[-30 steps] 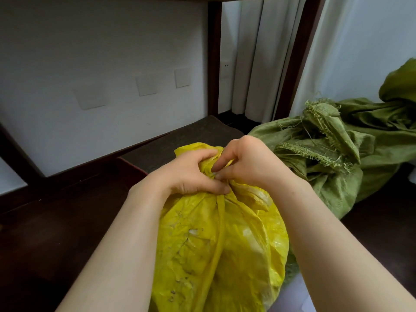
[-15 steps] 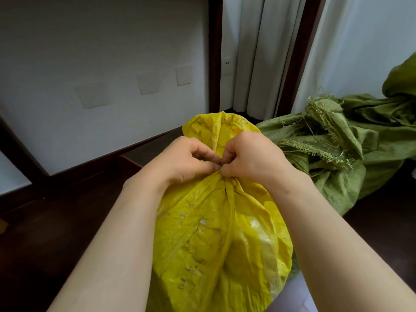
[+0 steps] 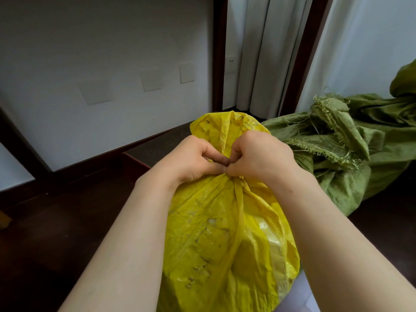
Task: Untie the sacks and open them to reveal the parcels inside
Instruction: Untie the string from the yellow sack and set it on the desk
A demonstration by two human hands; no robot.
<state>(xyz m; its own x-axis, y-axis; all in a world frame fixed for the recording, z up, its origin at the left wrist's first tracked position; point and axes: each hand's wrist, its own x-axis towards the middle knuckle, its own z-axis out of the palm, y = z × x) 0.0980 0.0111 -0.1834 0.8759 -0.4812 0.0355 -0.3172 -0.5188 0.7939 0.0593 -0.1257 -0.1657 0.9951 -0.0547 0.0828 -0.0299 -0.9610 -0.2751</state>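
Gripping the tied neck of a yellow plastic sack (image 3: 225,233), the left hand (image 3: 193,158) and right hand (image 3: 258,156) meet at the centre of the view, their fingers (image 3: 215,168) curled tight and pinching the bunched plastic. The sack stands upright on the dark floor (image 3: 56,233) between the person's bare forearms, its loose top fanning up behind the hands. A crumpled green woven sack (image 3: 351,154) with frayed edges lies just beside it on the right.

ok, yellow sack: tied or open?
Tied shut. The yellow sack is gathered tight at its neck, where the left hand and right hand pinch it.
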